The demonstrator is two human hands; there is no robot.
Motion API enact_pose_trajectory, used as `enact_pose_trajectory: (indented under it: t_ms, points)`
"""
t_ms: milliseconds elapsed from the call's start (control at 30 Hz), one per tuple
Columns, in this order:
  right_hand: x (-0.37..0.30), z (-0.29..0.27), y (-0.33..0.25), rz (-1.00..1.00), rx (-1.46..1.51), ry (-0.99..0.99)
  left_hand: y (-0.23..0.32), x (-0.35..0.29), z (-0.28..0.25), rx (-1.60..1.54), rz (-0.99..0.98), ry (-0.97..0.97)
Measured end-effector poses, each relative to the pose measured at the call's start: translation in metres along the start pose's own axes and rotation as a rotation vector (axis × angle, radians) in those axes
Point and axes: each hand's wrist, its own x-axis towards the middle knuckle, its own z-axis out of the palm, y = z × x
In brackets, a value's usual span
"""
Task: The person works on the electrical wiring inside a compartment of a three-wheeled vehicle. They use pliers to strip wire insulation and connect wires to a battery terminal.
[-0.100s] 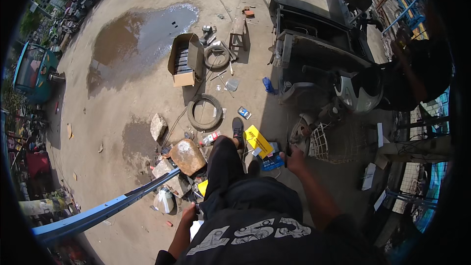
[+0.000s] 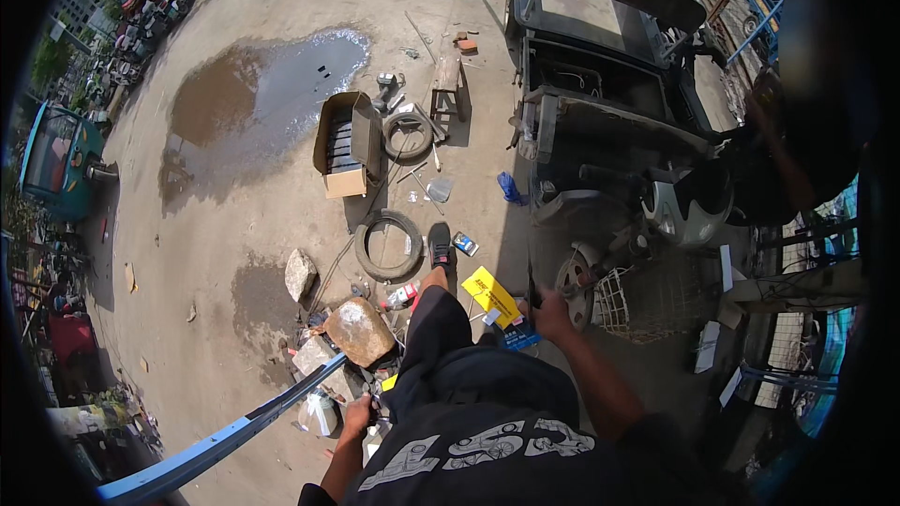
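My right hand [image 2: 553, 316] is held out in front of my right side, closed round a dark narrow object [image 2: 535, 292] whose kind I cannot make out. Below it on the ground lie a yellow sheet or flat box [image 2: 490, 292] and a blue package [image 2: 521, 337]. Low beside my left hip is my left hand [image 2: 357, 414], its fingers curled; what they hold, if anything, is hidden. The nearest things to it are a large brownish stone [image 2: 360, 332] and a blue metal beam [image 2: 220, 442].
A tyre [image 2: 367, 271], an open carton [image 2: 330, 186], a smaller tyre [image 2: 388, 143] and a wooden bench [image 2: 447, 84] stand ahead. To the right are a dark three-wheeled cargo vehicle [image 2: 600, 117], a wire basket [image 2: 614, 301] and another person [image 2: 797, 150]. A puddle [image 2: 220, 103] spreads ahead left.
My right hand has shifted slightly left and down, still round the dark object. My left foot and leg have shifted left, baring some shin. The whole view has turned a little.
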Motion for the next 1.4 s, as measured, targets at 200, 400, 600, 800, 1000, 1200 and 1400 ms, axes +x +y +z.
enact_pose_trajectory:
  t_ms: [200, 400, 600, 800, 1000, 1200, 1400]
  points:
    - [0.111, 0.027, -0.085, 0.004, 0.055, 0.001, 0.19, 0.095, -0.024, 0.385, 0.562, 0.236]
    - [0.205, 0.048, -0.157, -0.03, 0.399, -0.094, 0.451, 0.134, -0.031, -0.023, 0.262, -0.193]
    - [0.294, 0.05, -0.202, 0.11, 0.642, -0.329, 0.609, 0.12, 0.029, 0.169, 0.739, -0.282]
    - [0.382, 0.038, -0.242, -0.049, 0.682, -0.392, 0.717, 0.124, 0.073, 0.509, 0.962, -0.288]
    - [0.478, -0.059, -0.226, 0.043, 0.538, -0.339, 0.814, 0.187, 0.162, 0.593, 0.84, -0.431]
    - [0.555, -0.111, -0.205, 0.115, 0.93, -0.228, 0.939, 0.217, 0.21, 0.742, 0.824, -0.715]
    - [0.598, -0.183, -0.184, 0.089, 0.87, 0.004, 1.023, 0.241, 0.282, 0.828, 0.924, -0.793]
